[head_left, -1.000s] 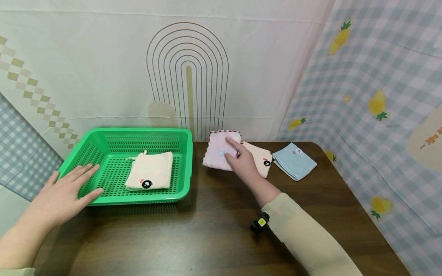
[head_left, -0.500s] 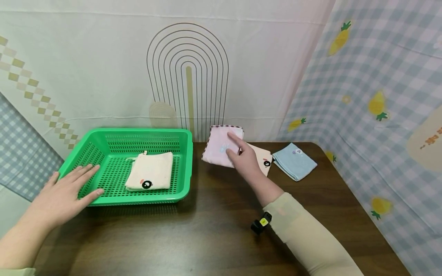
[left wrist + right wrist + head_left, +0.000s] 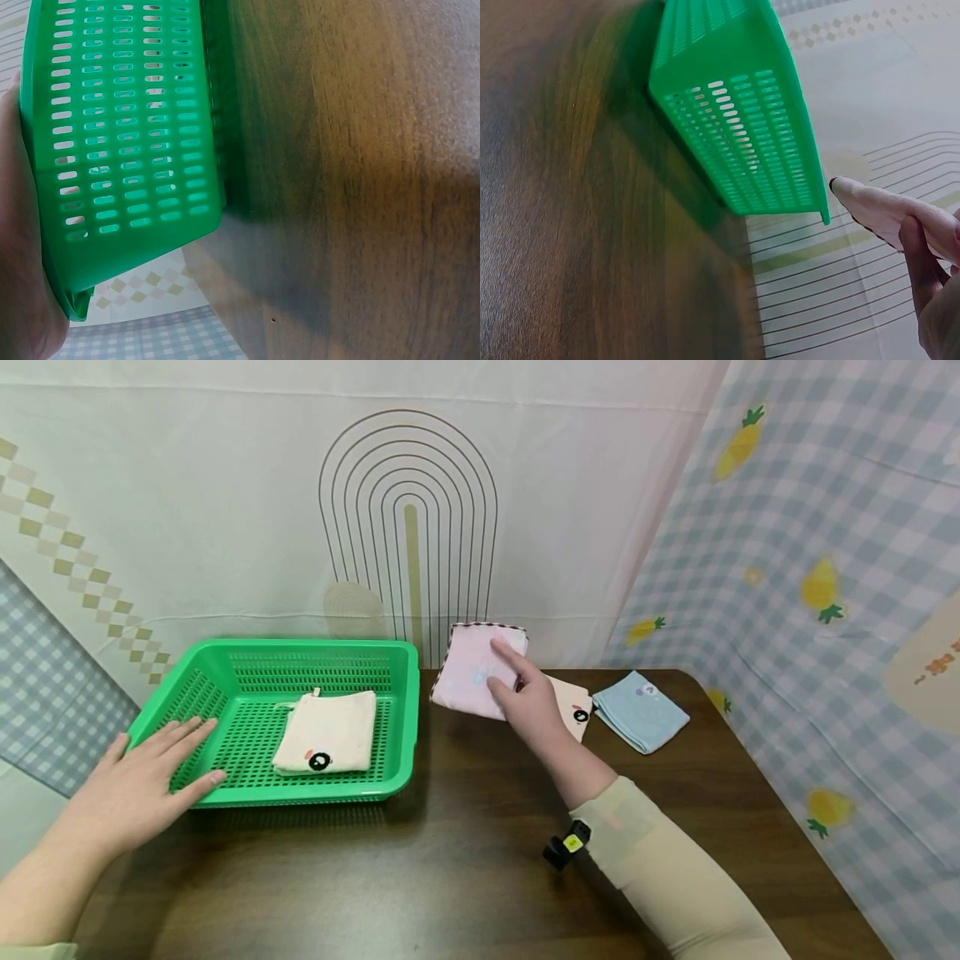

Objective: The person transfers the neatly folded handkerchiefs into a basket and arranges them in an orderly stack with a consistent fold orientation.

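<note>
A folded pink towel with a dark-and-white checked edge [image 3: 468, 681] is gripped at its right side by my right hand [image 3: 534, 702], thumb on top. In the right wrist view that pink towel [image 3: 881, 210] hangs above the table, apart from the basket. My left hand [image 3: 142, 781] lies with straight fingers over the near left corner of a green plastic basket [image 3: 408, 735]. Inside the basket rests a folded cream towel [image 3: 330, 727] with a black eye patch. Partly hidden behind my right hand is a second cream towel [image 3: 570, 706] on the table.
A folded light-blue towel [image 3: 641, 710] lies at the right on the dark wooden table [image 3: 465, 860]. Behind the table hangs a white printed cloth [image 3: 570, 485]. A checked cloth with pineapples [image 3: 817, 677] hangs along the right side.
The pink towel has risen off the table in my right hand and shifted slightly left. My left hand, the basket and the other towels stay where they were.
</note>
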`<state>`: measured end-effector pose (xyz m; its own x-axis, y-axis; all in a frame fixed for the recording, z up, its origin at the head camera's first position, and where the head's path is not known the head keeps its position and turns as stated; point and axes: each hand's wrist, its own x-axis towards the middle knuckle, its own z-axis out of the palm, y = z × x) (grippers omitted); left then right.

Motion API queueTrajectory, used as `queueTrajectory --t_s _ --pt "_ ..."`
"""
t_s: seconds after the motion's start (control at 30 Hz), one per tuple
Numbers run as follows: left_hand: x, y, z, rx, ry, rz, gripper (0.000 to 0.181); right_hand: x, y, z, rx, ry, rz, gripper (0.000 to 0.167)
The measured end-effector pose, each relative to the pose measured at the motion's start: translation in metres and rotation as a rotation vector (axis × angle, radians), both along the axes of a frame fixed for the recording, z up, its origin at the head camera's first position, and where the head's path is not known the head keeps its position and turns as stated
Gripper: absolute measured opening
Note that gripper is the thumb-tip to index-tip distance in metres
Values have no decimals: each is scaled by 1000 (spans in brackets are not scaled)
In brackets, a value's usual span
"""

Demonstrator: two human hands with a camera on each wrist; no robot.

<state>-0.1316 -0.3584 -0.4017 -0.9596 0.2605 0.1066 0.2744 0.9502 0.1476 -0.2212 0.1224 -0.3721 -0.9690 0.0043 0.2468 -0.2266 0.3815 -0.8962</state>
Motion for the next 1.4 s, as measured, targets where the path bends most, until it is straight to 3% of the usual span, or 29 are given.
queueTrajectory --t_s 0.37,0.87,1.4 --pt "1 1 1 0 -3 2 83 8 -15 8 -48 29 41 52" --pt "1 3 3 5 -12 5 83 14 -34 3 -5 51 89 51" --pt "2 2 2 8 -3 0 82 20 -55 -3 -55 -22 170 51"
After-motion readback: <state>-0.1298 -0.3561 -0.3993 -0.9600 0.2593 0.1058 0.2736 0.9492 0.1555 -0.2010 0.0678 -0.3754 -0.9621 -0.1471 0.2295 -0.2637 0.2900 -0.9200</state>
